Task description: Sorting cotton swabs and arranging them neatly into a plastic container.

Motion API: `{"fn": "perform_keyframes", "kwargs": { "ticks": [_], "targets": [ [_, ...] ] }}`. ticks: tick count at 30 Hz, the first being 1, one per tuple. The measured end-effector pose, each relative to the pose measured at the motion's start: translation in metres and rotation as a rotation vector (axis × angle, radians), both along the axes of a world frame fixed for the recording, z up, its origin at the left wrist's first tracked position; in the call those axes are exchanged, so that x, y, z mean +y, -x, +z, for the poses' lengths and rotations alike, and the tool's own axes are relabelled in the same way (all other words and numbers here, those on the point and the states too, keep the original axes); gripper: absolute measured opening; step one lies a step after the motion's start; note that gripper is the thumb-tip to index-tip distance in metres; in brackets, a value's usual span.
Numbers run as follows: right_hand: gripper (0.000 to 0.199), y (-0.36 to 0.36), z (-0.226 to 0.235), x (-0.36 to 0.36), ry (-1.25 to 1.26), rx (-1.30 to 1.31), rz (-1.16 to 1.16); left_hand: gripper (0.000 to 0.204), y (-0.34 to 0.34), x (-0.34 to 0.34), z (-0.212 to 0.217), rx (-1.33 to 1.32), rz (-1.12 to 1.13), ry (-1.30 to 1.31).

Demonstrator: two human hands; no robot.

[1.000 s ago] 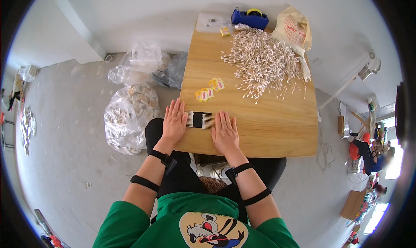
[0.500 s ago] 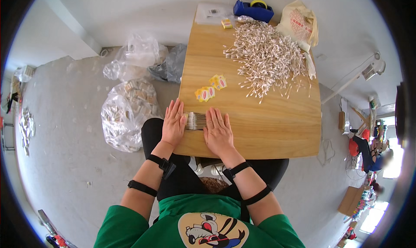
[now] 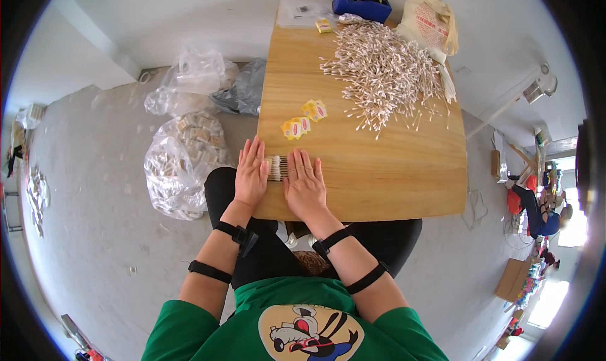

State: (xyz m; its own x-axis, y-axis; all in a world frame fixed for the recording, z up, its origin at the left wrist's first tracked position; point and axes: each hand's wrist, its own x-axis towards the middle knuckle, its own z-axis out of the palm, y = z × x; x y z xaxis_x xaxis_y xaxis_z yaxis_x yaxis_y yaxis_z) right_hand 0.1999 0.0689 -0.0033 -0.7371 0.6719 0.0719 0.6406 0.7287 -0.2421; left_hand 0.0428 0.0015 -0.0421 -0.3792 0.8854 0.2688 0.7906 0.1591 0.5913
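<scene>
A row of cotton swabs point(image 3: 276, 168) lies side by side on the wooden table point(image 3: 385, 184), close to its near left corner. My left hand point(image 3: 252, 175) is flat at the row's left end, fingers stretched forward. On the right end rests my right hand point(image 3: 305, 183), its fingers also extended and covering part of the row. Only the swabs between the two hands show. Just beyond them lie several small yellow-and-white cards point(image 3: 295, 128). A large loose heap of cotton swabs point(image 3: 388, 71) spreads over the far right of the table.
A blue tape dispenser point(image 3: 361, 6), clear plastic sleeves point(image 3: 304, 14), a small yellow packet point(image 3: 324, 26) and a cream bag point(image 3: 428, 23) sit at the far edge. Left of the table, a clear bag of small packs point(image 3: 186, 165) and a grey bag point(image 3: 245, 89) stand on the floor.
My right hand has slid left over the swabs, so the gap between my hands is narrower. The whole view has shifted slightly.
</scene>
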Motion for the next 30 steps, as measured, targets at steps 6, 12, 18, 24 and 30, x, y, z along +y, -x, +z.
{"fn": "perform_keyframes", "kwargs": {
  "ticks": [6,12,18,24,30],
  "targets": [
    [0.061,0.005,-0.003,-0.006,0.012,0.005,-0.018,0.049,0.004,-0.001,0.001,0.011,-0.006,0.004],
    [0.051,-0.007,0.000,0.014,0.239,0.385,-0.076,0.055,0.005,-0.002,0.026,-0.571,-0.013,-0.176],
    [0.042,0.014,0.000,0.021,0.462,0.778,-0.111,0.068,0.006,0.007,0.027,-1.340,0.115,-0.466],
    [0.043,0.026,0.000,0.012,0.544,0.805,-0.117,0.066,0.008,0.006,0.024,-1.470,0.157,-0.550],
    [0.044,0.038,0.003,0.006,0.592,0.806,-0.075,0.066,0.008,0.004,0.026,-1.504,0.145,-0.552]
  ]
}}
